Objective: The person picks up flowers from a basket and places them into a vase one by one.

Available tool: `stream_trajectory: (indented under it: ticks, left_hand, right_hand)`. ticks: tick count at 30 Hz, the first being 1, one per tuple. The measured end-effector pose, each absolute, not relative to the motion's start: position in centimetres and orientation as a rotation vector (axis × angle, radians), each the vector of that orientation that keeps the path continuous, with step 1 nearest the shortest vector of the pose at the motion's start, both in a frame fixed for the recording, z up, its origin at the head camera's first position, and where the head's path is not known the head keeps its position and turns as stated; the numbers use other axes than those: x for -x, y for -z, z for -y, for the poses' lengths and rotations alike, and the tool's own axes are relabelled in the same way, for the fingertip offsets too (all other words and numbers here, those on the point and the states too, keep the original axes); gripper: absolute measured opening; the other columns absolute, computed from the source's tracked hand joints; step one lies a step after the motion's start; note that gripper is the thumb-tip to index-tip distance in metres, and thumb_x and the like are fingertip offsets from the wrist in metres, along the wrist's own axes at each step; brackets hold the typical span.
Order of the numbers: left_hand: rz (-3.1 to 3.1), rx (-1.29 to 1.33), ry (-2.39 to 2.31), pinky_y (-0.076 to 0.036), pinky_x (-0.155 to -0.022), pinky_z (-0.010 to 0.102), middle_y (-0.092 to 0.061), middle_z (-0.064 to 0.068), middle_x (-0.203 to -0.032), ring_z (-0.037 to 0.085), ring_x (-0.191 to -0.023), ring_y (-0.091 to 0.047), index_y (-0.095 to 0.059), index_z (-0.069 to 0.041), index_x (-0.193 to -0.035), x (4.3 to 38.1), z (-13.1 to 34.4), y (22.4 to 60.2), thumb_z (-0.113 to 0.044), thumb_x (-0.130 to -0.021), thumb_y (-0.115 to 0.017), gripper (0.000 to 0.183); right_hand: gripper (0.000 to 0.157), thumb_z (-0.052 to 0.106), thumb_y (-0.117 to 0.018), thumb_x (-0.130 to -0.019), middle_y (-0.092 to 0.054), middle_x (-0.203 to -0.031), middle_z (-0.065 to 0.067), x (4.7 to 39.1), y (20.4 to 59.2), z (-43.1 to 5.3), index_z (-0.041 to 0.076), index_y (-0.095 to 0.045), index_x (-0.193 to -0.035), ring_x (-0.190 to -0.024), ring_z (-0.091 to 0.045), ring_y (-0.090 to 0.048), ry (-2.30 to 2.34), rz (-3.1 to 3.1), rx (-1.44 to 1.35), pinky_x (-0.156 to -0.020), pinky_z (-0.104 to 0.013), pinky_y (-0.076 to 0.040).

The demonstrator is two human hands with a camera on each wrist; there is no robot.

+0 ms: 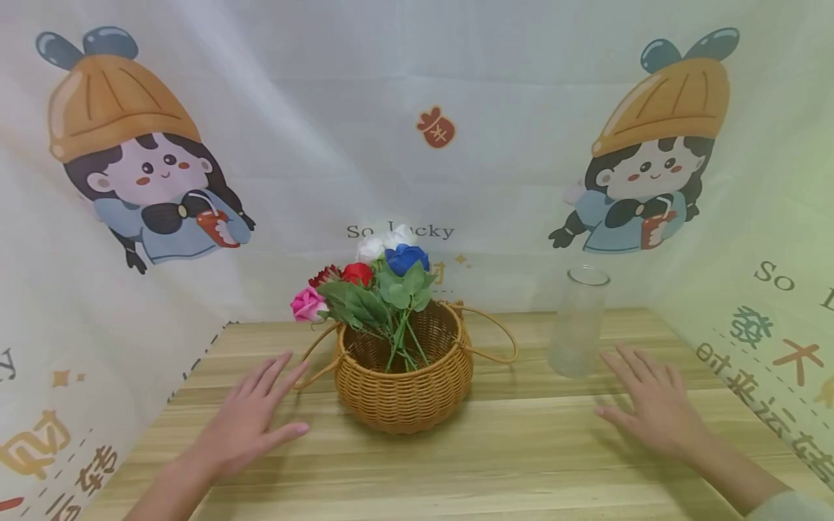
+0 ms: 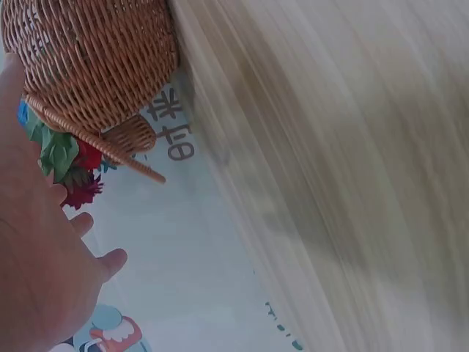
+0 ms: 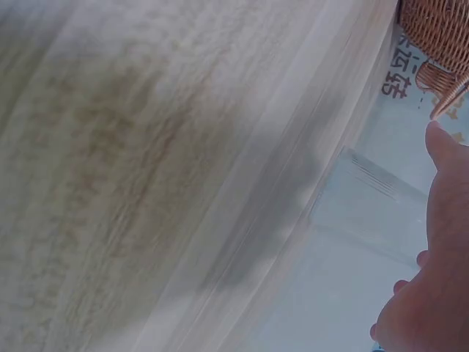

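Observation:
A round wicker basket (image 1: 404,401) with two looped handles stands mid-table. Artificial flowers lean in it: a pink rose (image 1: 308,304), a red rose (image 1: 357,273), a dark red bloom, a blue rose (image 1: 407,258) and white ones (image 1: 371,250), with green leaves and stems. To the left of the basket, my left hand (image 1: 250,412) hovers with fingers spread, its fingertips close to the left handle (image 1: 316,376). A clear glass vase (image 1: 576,325) stands upright on the right. Just beside it my right hand (image 1: 654,405) is spread and holds nothing.
The wood-grain table (image 1: 508,463) meets a pale printed cloth (image 1: 313,145) at the back and both sides. Cartoon figures and lettering cover the cloth. The basket's right handle (image 1: 498,336) sticks out toward the vase.

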State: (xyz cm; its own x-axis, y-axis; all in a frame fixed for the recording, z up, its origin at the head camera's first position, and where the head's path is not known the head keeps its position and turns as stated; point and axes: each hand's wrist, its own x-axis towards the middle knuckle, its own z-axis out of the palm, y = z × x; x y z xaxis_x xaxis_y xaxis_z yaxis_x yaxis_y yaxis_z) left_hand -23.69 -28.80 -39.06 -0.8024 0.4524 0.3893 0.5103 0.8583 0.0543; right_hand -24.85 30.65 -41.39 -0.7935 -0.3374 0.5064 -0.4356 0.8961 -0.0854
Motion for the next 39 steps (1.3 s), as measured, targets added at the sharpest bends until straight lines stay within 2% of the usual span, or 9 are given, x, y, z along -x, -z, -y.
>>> stream_trajectory:
  ticks: [6, 10, 15, 18, 24, 27, 33, 39]
  left_hand:
    - [2.648, 0.733, 0.337, -0.024, -0.100, 0.070, -0.016, 0.010, -0.160, 0.045, -0.138, -0.024, -0.021, -0.025, -0.156, 24.0, 27.4, 39.7, -0.052, -0.090, -0.062, 0.083]
    - [2.633, 0.757, 0.408, -0.025, -0.099, 0.070, -0.015, 0.011, -0.160, 0.046, -0.137, -0.026, -0.022, -0.023, -0.156, 24.0, 26.1, 39.9, -0.050, -0.091, -0.062, 0.081]
    - [2.599, 0.748, 0.482, -0.022, -0.103, 0.068, -0.016, 0.010, -0.160, 0.042, -0.139, -0.025, -0.024, -0.021, -0.156, 24.2, 24.7, 39.7, -0.048, -0.092, -0.062, 0.079]
    - [2.584, 0.732, 0.542, -0.021, -0.103, 0.068, -0.015, 0.007, -0.160, 0.041, -0.140, -0.024, -0.023, -0.023, -0.156, 24.3, 24.0, 39.5, -0.044, -0.092, -0.064, 0.079]
    - [2.524, 0.699, 0.647, -0.021, -0.100, 0.071, -0.014, 0.004, -0.161, 0.043, -0.140, -0.023, -0.025, -0.021, -0.155, 24.5, 23.0, 39.3, -0.034, -0.091, -0.066, 0.077]
    - [2.488, 0.700, 0.712, -0.021, -0.101, 0.071, -0.015, 0.004, -0.161, 0.041, -0.140, -0.022, -0.024, -0.023, -0.155, 24.7, 22.5, 39.3, -0.031, -0.091, -0.067, 0.078]
    - [2.434, 0.685, 0.810, -0.020, -0.102, 0.070, -0.017, 0.004, -0.160, 0.039, -0.141, -0.021, -0.024, -0.027, -0.155, 25.1, 21.2, 39.6, -0.032, -0.091, -0.067, 0.078]
    - [2.373, 0.629, 0.903, -0.017, -0.106, 0.065, -0.025, 0.007, -0.157, 0.033, -0.142, -0.021, -0.029, -0.027, -0.153, 25.6, 20.0, 40.0, -0.031, -0.091, -0.066, 0.072]
  right_hand:
    - [0.083, 0.043, -0.074, -0.083, -0.031, -0.149, -0.026, 25.4, 41.2, -30.2, 0.009, -0.035, -0.148, -0.129, -0.051, -0.031, -0.297, 2.532, -0.557, -0.097, -0.073, -0.018]
    - [0.087, 0.042, -0.076, -0.081, -0.032, -0.148, -0.027, 25.9, 41.1, -30.1, 0.009, -0.033, -0.149, -0.126, -0.052, -0.034, -0.318, 2.506, -0.542, -0.097, -0.071, -0.022]
    - [0.096, 0.036, -0.079, -0.077, -0.032, -0.147, -0.028, 26.4, 41.0, -29.8, 0.010, -0.026, -0.153, -0.125, -0.052, -0.035, -0.360, 2.469, -0.522, -0.097, -0.068, -0.024]
    - [0.099, 0.034, -0.080, -0.076, -0.032, -0.147, -0.029, 26.7, 40.9, -29.7, 0.010, -0.024, -0.154, -0.125, -0.052, -0.035, -0.372, 2.452, -0.512, -0.098, -0.069, -0.024]
    - [0.093, 0.032, -0.078, -0.080, -0.032, -0.146, -0.030, 27.1, 40.6, -29.3, 0.008, -0.026, -0.152, -0.126, -0.053, -0.034, -0.458, 2.448, -0.466, -0.097, -0.071, -0.022]
    - [0.091, 0.031, -0.078, -0.081, -0.032, -0.146, -0.032, 27.4, 40.4, -29.2, 0.006, -0.026, -0.152, -0.126, -0.055, -0.033, -0.508, 2.455, -0.426, -0.095, -0.073, -0.022]
    - [0.089, 0.028, -0.078, -0.081, -0.034, -0.143, -0.032, 28.0, 40.1, -29.0, 0.002, -0.028, -0.150, -0.123, -0.056, -0.035, -0.537, 2.430, -0.397, -0.092, -0.073, -0.027]
    - [0.087, 0.023, -0.079, -0.080, -0.035, -0.143, -0.032, 28.9, 40.0, -28.5, -0.002, -0.030, -0.148, -0.124, -0.055, -0.035, -0.588, 2.404, -0.374, -0.095, -0.071, -0.027]
